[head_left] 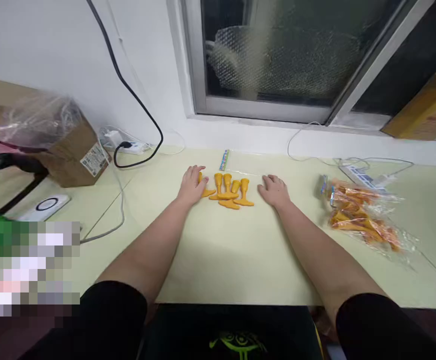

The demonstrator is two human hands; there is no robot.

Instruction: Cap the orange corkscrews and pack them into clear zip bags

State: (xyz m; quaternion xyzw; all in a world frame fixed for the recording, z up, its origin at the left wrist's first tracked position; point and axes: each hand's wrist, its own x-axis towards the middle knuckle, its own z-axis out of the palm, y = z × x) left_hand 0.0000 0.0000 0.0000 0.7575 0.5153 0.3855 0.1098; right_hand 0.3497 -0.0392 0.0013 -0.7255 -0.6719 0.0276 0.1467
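Observation:
Several orange-yellow plastic pieces, each with a flared cup-like end and a wide curved foot, lie grouped on the table; one such piece is in the middle. My left hand rests at the group's left side, fingers spread, partly covering the leftmost piece. Whether it presses on that piece I cannot tell. To the right of the group, my right hand lies on the tabletop with its fingers apart and holds nothing. Just behind the pieces is a flat clear plastic bag with a colourful strip at its left end.
Clear bags of orange pieces lie on the right, near a power strip. At left stand a cardboard box and a white pad with a black ring. A black cable hangs down to another power strip.

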